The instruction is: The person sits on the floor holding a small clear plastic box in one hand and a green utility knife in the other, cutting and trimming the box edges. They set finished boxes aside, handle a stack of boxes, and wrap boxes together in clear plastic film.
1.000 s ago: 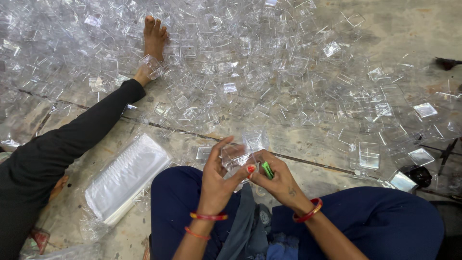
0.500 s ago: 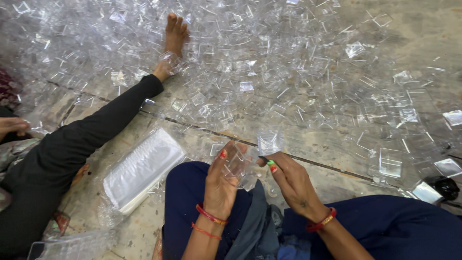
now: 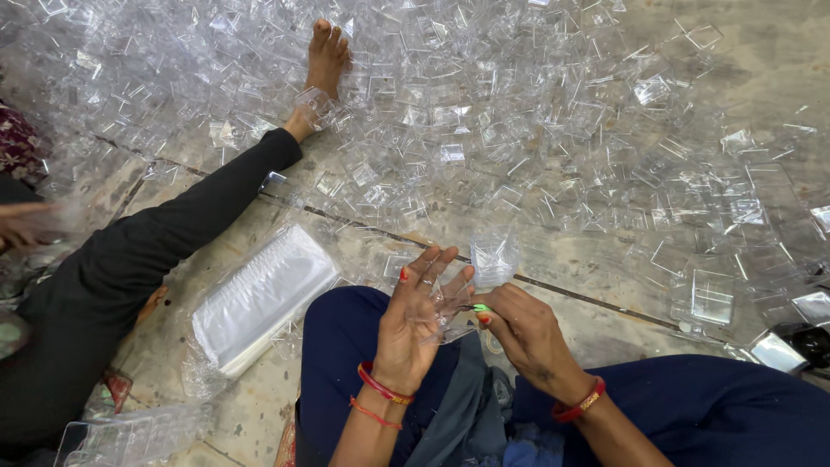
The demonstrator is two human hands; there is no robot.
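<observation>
My left hand (image 3: pixel 417 318) is raised palm-up over my lap, fingers spread around a small clear plastic piece (image 3: pixel 451 304). My right hand (image 3: pixel 521 330) meets it from the right, pinching the same piece along with a small green object (image 3: pixel 481 308) at the fingertips. A small clear plastic box (image 3: pixel 494 258) sits on the floor just beyond my fingers. Both wrists wear red and gold bangles. My legs in dark blue cloth (image 3: pixel 709 415) lie below the hands.
A wide pile of clear plastic boxes and lids (image 3: pixel 484 104) covers the stone floor ahead. Another person's leg in black (image 3: pixel 147 251) stretches across the left, bare foot (image 3: pixel 327 60) in the pile. A bagged stack of clear sheets (image 3: pixel 259 298) lies at my left knee.
The view has shifted so the pile, leg and bag sit further right. My hands have stayed together at my lap, working the clear piece; my left fingers have spread wider.
</observation>
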